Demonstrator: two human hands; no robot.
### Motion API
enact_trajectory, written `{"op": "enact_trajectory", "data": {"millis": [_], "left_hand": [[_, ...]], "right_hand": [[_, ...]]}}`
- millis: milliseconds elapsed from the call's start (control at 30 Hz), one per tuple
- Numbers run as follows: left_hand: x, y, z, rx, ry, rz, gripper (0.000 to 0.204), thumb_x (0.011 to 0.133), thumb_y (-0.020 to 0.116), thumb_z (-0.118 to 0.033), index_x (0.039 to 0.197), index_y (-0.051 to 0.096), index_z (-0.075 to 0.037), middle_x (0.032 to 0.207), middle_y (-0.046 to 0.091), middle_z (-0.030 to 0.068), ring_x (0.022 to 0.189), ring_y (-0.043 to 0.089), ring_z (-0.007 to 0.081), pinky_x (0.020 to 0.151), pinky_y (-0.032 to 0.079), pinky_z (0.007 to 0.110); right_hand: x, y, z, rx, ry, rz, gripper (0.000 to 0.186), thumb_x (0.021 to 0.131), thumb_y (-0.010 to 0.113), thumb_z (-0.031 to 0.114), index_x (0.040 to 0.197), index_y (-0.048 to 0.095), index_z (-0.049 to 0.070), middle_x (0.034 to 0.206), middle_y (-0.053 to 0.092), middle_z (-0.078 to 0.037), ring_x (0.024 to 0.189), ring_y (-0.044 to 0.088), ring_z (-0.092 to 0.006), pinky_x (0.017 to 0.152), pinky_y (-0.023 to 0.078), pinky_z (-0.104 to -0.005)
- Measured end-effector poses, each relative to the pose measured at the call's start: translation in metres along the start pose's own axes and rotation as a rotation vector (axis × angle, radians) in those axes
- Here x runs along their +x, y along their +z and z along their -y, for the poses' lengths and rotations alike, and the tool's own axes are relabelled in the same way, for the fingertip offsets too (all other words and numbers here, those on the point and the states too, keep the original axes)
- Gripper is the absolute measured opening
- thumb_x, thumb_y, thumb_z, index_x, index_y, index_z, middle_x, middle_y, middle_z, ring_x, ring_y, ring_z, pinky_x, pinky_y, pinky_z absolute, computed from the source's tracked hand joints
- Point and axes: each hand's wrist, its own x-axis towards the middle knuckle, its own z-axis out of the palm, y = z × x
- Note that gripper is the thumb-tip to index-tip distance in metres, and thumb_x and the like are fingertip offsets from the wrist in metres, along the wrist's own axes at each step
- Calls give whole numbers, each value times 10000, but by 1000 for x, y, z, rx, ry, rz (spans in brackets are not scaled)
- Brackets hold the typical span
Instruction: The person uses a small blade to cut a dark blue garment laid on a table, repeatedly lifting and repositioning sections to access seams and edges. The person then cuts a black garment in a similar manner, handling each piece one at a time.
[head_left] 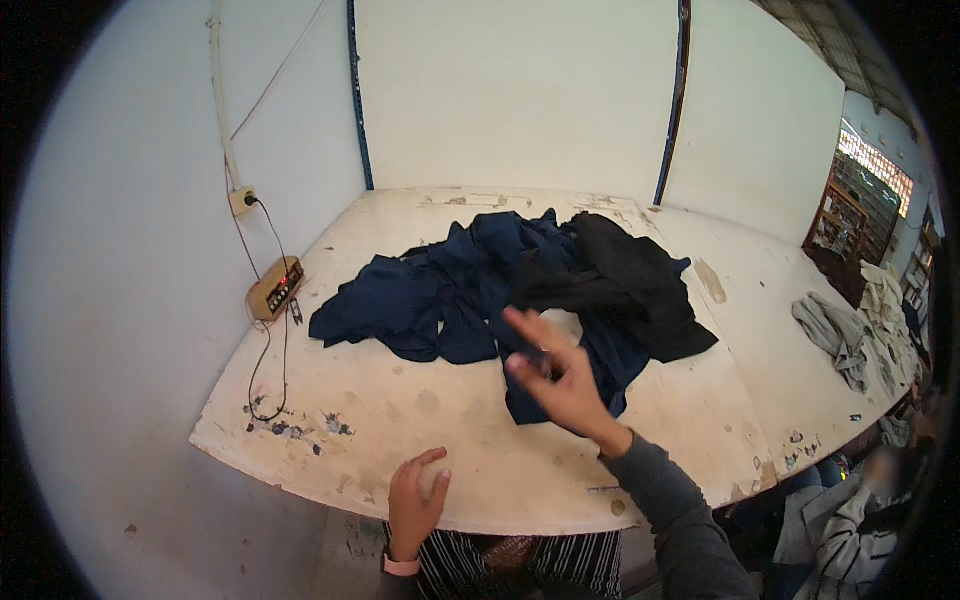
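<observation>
A rumpled heap of navy blue cloth lies across the middle of the table, and black cloth rests over its right part. My right hand is raised over the near edge of the navy cloth, smeared a little by motion. Its thumb and fingers are apart, and I make out nothing held in it. My left hand is by the table's near edge, apart from the cloth. Its thumb and fingers are spread and nothing is between them.
The pale, worn table meets white panels at the back. A tan electric box with a dangling cable sits at the left edge. Grey cloth lies at the far right. A seated person is at the lower right.
</observation>
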Motion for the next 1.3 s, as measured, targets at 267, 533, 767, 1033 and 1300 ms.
{"op": "enact_trajectory", "data": {"millis": [267,533,767,1033,1300], "left_hand": [[-25,9,-15,-1316,-372,200,914,998,225,-745,1579,309,-44,1546,461,154,1336,542,281,1061,489,440],[-22,19,-47,-1032,-767,260,524,1065,494,-366,1363,551,62,1351,633,112,1240,608,233,1091,452,383],[-32,20,-32,-1302,-633,122,418,988,515,-144,1353,560,55,1356,624,143,1254,595,250,1086,461,391],[-35,24,-55,-1530,-414,325,562,960,444,-33,1516,381,17,1488,520,169,1351,534,288,1132,436,430],[-34,27,-83,-1696,-474,358,481,1103,327,-202,1527,346,23,1511,480,199,1386,498,314,1153,428,472]], "right_hand": [[-70,20,53,-132,-8,1055,556,741,781,147,1282,652,140,1540,487,-146,990,705,-366,771,572,-450],[-137,15,61,-239,118,1012,631,715,756,106,1329,636,189,1592,440,-49,971,729,-275,729,581,-365],[-163,5,61,98,178,450,550,647,733,-42,1180,724,95,1182,705,-88,880,719,-252,690,549,-324],[-166,4,61,-33,203,281,524,672,798,2,1185,718,75,859,626,-83,711,664,-200,621,515,-306],[-153,12,55,-346,-47,80,449,653,764,-30,1096,725,34,763,604,-58,631,622,-209,578,483,-300]]}}
